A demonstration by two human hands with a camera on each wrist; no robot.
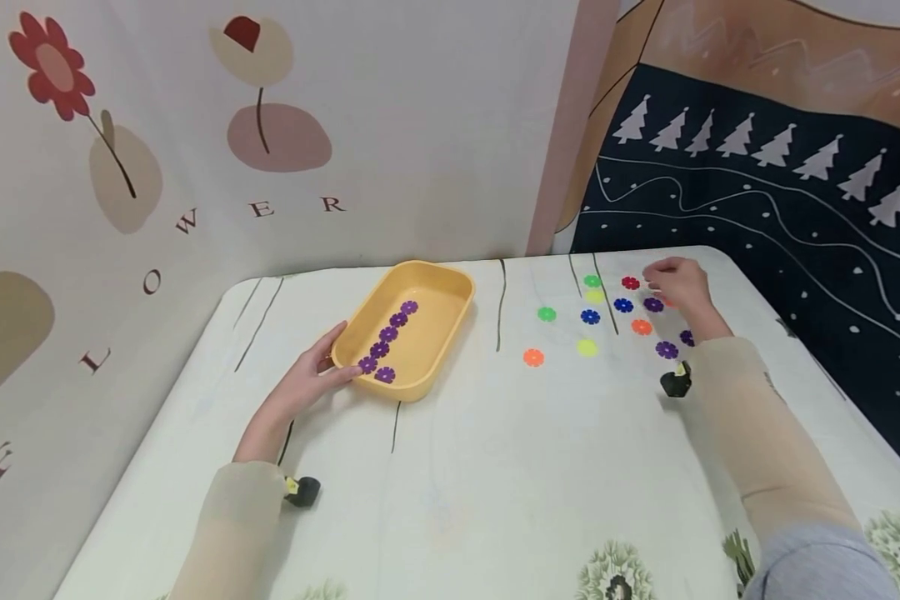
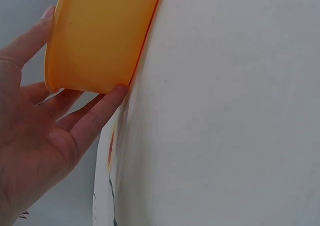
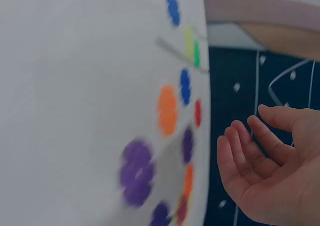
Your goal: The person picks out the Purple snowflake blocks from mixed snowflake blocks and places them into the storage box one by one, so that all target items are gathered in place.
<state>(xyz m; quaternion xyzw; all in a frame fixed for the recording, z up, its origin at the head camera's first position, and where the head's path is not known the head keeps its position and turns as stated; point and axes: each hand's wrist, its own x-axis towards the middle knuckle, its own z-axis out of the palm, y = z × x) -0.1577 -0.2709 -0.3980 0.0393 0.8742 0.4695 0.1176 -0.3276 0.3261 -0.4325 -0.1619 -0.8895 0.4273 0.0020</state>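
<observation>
My left hand (image 1: 309, 382) holds the near left corner of a yellow plastic tray (image 1: 437, 312), its thumb at the rim. The left wrist view shows its fingers against the tray's outer wall (image 2: 100, 40). Several purple flower-shaped discs (image 1: 387, 333) lie inside the tray, most in a slanting row. Over at the far right of the table, my right hand (image 1: 681, 287) hovers above loose discs with its fingers loosely bent. In the right wrist view nothing shows between them. Nearest it are a red disc (image 1: 630, 283) and a purple disc (image 1: 653, 305).
Other discs are scattered on the white tablecloth (image 1: 450, 500): orange (image 1: 533, 357), green (image 1: 547, 314), yellow (image 1: 587, 347), blue (image 1: 590, 317) and purple (image 1: 667, 350). A printed curtain (image 1: 420, 125) hangs behind the table. Small black devices (image 1: 303, 492) are at both wrists.
</observation>
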